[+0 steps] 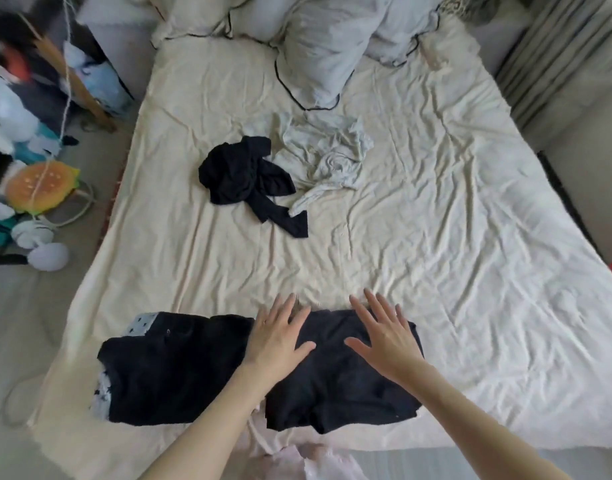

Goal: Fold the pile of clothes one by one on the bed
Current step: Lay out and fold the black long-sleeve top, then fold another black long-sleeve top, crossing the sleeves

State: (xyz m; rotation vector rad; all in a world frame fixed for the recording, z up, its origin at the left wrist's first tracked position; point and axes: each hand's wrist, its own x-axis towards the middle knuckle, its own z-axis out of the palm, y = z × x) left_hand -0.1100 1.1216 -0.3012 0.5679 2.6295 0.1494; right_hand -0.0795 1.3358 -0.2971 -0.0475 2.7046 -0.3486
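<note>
The folded black garment (342, 375) is pressed flat under both wide-spread grips, left hand (276, 336) and right hand (384, 336)

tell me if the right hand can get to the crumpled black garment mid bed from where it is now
Probably yes. The right hand lies open on the folded dark garment, holding nothing, and only bare sheet lies between it and the crumpled black garment, though it needs a long lean forward.

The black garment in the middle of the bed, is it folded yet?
Not folded. The black garment lies crumpled in a heap, one end trailing out, beside an equally rumpled pale garment.
</note>
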